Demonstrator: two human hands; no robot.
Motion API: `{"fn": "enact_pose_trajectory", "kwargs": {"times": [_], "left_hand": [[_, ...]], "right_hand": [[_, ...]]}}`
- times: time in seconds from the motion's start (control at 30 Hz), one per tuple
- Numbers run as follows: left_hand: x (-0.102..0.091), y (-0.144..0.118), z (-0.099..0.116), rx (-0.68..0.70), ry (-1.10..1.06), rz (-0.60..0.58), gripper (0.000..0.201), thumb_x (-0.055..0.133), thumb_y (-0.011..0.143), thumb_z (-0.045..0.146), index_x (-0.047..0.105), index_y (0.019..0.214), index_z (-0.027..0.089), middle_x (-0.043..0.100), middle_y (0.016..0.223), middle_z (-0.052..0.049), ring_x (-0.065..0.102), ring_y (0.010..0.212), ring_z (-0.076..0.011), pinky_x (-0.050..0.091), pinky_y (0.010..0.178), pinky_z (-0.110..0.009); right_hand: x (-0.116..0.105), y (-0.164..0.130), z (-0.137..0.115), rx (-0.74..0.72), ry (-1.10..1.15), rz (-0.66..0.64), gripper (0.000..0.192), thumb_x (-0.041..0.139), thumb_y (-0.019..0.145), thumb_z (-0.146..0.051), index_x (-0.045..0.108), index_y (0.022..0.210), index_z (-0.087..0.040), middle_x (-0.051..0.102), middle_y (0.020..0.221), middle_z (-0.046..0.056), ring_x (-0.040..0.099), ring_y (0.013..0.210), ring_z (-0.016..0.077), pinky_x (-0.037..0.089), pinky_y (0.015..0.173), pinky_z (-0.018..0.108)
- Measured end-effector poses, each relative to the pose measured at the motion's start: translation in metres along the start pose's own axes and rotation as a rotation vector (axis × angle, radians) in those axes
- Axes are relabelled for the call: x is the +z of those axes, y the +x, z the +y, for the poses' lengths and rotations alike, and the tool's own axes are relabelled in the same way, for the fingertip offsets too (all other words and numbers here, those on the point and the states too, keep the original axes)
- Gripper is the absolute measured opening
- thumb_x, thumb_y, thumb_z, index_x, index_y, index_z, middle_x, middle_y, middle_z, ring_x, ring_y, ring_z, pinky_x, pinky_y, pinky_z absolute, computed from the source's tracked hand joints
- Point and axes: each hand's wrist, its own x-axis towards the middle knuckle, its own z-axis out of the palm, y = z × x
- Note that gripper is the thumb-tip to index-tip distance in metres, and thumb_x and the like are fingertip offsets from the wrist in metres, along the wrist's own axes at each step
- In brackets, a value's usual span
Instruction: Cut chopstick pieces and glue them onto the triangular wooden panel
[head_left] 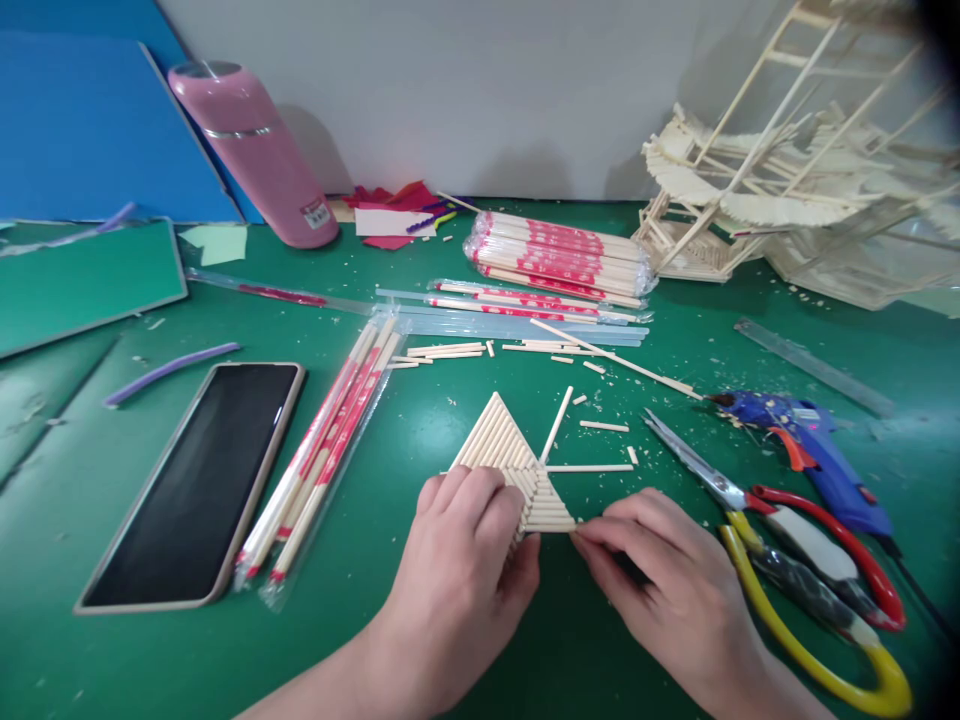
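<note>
the green mat (420, 640) lies under both hands and everything else. far beyond the right hand (667, 590), up and to its right, stands a pale stick-built model (787, 180). well off beyond the left hand (457, 580), up and to its left, a pink flask (255, 150) leans near a blue board (82, 130). left of the left hand lies a dark phone (199, 480), and between phone and hand a clear bag of wrapped chopsticks (322, 460). beyond both hands, further up the mat, is a fuller bundle of chopsticks (559, 255). just right of the right hand lie scissors (795, 550) with red and yellow handles, and past them a blue glue gun (810, 450).

between the two hands sits a small triangular panel of glued sticks (510, 460), flat on the mat. the left hand is curled over its near left part, fingers pressing it down. the right hand pinches the panel's lower right corner between fingertips. loose cut sticks (589, 467) lie just beyond the right hand's fingers.
</note>
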Motion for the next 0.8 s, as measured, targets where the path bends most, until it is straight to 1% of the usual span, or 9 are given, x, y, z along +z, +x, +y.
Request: {"fn": "enact_pose_trajectory", "kwargs": {"times": [0.23, 0.5, 0.67, 0.8], "left_hand": [[0.0008, -0.0012, 0.0006, 0.003, -0.010, 0.023, 0.010, 0.047, 0.079, 0.015, 0.054, 0.085, 0.017, 0.055, 0.084, -0.006, 0.049, 0.077, -0.0208, 0.039, 0.067, -0.037], [0.0011, -0.0007, 0.0005, 0.010, 0.006, 0.031, 0.009, 0.047, 0.078, 0.015, 0.054, 0.084, 0.017, 0.055, 0.083, -0.006, 0.050, 0.076, -0.0209, 0.040, 0.067, -0.037], [0.0005, -0.0013, 0.0008, -0.004, 0.012, 0.006, 0.010, 0.047, 0.079, 0.015, 0.054, 0.085, 0.017, 0.055, 0.084, -0.006, 0.050, 0.076, -0.0210, 0.039, 0.066, -0.037], [0.0011, -0.0018, 0.0006, 0.009, 0.032, 0.024, 0.010, 0.046, 0.079, 0.015, 0.054, 0.085, 0.018, 0.055, 0.084, -0.006, 0.049, 0.076, -0.0208, 0.038, 0.065, -0.036]], "right_hand": [[-0.0007, -0.0005, -0.0010, 0.002, -0.009, -0.006, 0.008, 0.057, 0.077, -0.010, 0.061, 0.080, -0.016, 0.056, 0.068, 0.003, 0.052, 0.062, 0.0130, 0.043, 0.054, 0.026], [0.0005, -0.0009, -0.0014, 0.003, -0.007, 0.010, 0.009, 0.056, 0.078, -0.010, 0.061, 0.080, -0.018, 0.056, 0.067, 0.002, 0.052, 0.061, 0.0128, 0.044, 0.053, 0.026], [-0.0013, -0.0015, -0.0008, 0.033, 0.020, 0.017, 0.012, 0.058, 0.076, -0.008, 0.060, 0.083, -0.017, 0.056, 0.069, 0.003, 0.051, 0.063, 0.0130, 0.044, 0.054, 0.026], [-0.0016, -0.0018, -0.0008, 0.045, 0.030, 0.017, 0.011, 0.057, 0.076, -0.009, 0.061, 0.082, -0.017, 0.056, 0.069, 0.003, 0.051, 0.063, 0.0131, 0.044, 0.053, 0.026]]}}
